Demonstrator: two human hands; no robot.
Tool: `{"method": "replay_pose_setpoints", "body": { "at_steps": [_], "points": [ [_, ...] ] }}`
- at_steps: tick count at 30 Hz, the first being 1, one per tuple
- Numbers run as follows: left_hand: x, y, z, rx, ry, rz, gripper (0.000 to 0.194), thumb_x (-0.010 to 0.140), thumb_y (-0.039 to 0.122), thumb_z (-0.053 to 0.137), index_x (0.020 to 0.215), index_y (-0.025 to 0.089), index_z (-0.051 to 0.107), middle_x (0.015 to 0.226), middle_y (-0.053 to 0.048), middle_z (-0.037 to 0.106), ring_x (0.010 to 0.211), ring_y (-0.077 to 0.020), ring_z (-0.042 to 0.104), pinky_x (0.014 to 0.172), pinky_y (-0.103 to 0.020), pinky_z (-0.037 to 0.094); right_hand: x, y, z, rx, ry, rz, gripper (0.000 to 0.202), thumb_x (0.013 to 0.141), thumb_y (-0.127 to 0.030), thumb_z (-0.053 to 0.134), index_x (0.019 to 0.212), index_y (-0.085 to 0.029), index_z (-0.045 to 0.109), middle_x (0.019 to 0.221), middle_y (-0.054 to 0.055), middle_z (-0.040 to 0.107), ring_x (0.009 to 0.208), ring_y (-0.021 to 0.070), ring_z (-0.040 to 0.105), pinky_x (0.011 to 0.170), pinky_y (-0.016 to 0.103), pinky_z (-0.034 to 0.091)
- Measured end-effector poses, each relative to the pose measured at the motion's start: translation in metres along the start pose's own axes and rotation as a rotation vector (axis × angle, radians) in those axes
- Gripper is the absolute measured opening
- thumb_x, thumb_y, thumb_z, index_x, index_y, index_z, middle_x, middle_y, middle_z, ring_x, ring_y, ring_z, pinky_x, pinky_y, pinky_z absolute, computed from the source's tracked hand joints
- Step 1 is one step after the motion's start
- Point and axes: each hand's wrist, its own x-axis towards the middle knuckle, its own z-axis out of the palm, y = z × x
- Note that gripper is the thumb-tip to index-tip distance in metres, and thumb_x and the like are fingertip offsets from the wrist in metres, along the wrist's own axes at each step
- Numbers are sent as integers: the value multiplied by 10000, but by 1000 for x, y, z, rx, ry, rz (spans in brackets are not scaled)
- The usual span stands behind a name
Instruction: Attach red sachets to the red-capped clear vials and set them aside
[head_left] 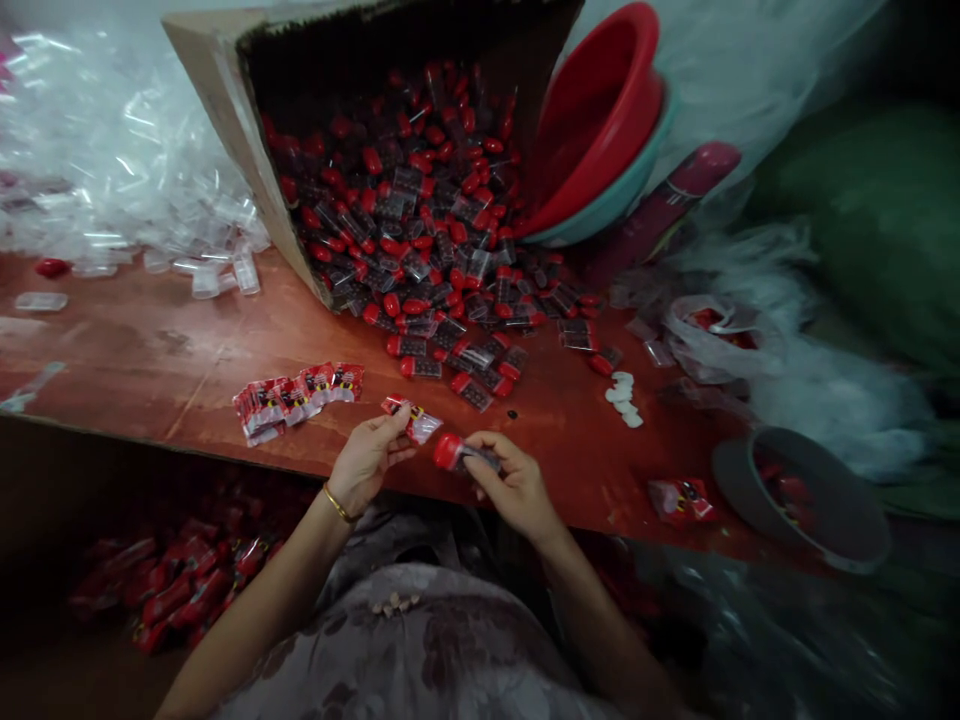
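My left hand (369,455), with a gold bangle at the wrist, pinches a small red printed plastic packet (421,424) near the table's front edge. Just to its right, my right hand (516,484) grips a clear container with a red cap (448,452), dark inside, its cap pointing left toward the packet. The two held things are close but apart. On the table left of my hands lies an overlapping row of the same red packets (296,395). Beyond my hands, many red-capped containers (427,230) spill out of a tipped cardboard box (279,215).
Clear plastic pieces (206,275) are heaped at the left. A red basin (637,50), a teal one and a pink-capped spray can (701,172) lean right of the box. White pieces (623,400) and a grey bowl (802,500) sit at the right. Filled red packets (187,600) lie below the table.
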Motion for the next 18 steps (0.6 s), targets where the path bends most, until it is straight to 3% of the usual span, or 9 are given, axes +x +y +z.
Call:
{"method": "replay_pose_setpoints", "body": {
  "at_steps": [4,9,18],
  "points": [
    [-2,0,-3,33,-19,28,401,483,437,814,657,120,640,649,-26,667,595,-117,609,588,-230,478,6,-9,9,60,32,14,181,804,-361,549,846,-189,582,611,-39,522,422,71,441,420,198,364],
    [2,-4,-9,63,51,127,379,502,416,809,677,113,666,654,-10,659,597,-96,592,613,-217,470,5,-10,8,91,17,2,164,809,-345,547,846,-188,578,594,-41,501,444,80,444,429,200,357],
    [-1,-1,-6,53,1,65,388,481,431,813,648,116,660,632,-17,656,583,-102,589,598,-221,476,10,-8,14,61,40,1,166,790,-346,562,825,-187,593,652,-20,548,500,91,462,467,205,377]
  ]
}}
